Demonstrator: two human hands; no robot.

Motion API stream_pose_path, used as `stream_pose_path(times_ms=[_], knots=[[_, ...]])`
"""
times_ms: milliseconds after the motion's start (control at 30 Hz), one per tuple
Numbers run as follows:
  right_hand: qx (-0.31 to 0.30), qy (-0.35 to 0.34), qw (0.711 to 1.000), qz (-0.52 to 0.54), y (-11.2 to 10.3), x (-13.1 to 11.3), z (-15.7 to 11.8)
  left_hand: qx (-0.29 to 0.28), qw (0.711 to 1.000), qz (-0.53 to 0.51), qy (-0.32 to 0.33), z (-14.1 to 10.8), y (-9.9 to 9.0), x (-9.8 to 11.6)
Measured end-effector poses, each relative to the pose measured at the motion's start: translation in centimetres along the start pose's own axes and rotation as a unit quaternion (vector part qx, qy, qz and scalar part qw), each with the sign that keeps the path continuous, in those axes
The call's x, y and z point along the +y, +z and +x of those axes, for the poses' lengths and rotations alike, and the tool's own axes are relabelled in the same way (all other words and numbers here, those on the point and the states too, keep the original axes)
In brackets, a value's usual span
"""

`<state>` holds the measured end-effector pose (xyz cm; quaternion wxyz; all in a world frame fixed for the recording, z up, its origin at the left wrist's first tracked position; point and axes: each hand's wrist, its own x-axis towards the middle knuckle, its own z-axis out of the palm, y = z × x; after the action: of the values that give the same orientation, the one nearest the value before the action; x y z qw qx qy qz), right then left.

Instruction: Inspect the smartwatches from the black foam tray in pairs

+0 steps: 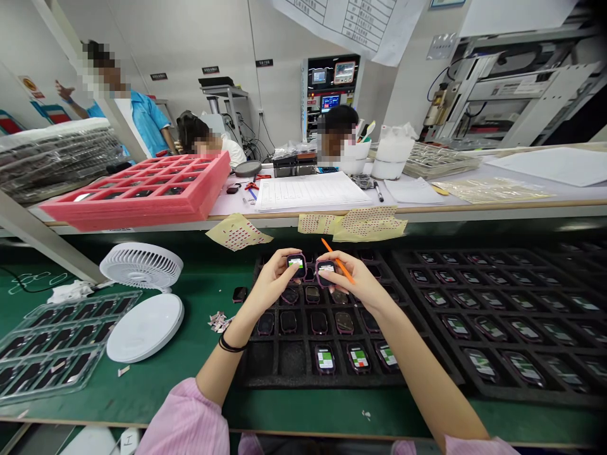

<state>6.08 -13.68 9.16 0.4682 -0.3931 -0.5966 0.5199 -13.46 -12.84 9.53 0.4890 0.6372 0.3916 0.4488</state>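
My left hand (277,275) grips a smartwatch body (296,264) with a lit green and white screen. In my right hand (353,278) is a second watch body (325,272), also lit, and an orange pen-like stick (337,260) lies between the fingers. Both hands hover above a black foam tray (265,379) with watch bodies in its pockets. Three watches in its front row show lit screens, such as this one (325,359); several behind them are dark. Two front-left pockets hold nothing.
A second black tray (455,373) of watches lies right. On the left are a white fan (145,328), a clear tray (57,341) of dark parts, and scraps (220,321). A shelf with a pink foam tray (199,196) runs across the back; people sit and stand beyond.
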Motion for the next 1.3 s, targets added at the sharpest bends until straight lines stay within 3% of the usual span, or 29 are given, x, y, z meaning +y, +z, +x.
stream_pose_path(times_ms=[200,467,667,800,1033,1300], knots=[[-0.012,0.002,1.0,0.005,-0.1,0.32,0.05,0.02,0.999,0.021,-0.015,0.09,-0.16,0.14],[-0.049,0.014,0.999,0.0,-0.52,0.22,-0.13,-0.009,1.0,0.002,-0.012,0.23,-0.32,-0.3],[-0.019,0.001,1.0,0.007,-0.57,0.65,0.19,-0.033,0.999,0.002,-0.006,0.21,-0.36,-0.64],[0.006,-0.011,1.0,0.006,-0.57,0.72,0.25,-0.015,1.0,-0.001,-0.015,0.19,-0.28,-0.33],[-0.004,-0.006,1.0,0.0,-0.46,0.28,0.0,0.021,0.999,-0.014,-0.022,0.38,-0.35,-0.04],[-0.009,-0.009,1.0,-0.006,-0.45,0.02,-0.1,0.001,1.0,-0.001,-0.01,0.5,-0.69,-0.41]])
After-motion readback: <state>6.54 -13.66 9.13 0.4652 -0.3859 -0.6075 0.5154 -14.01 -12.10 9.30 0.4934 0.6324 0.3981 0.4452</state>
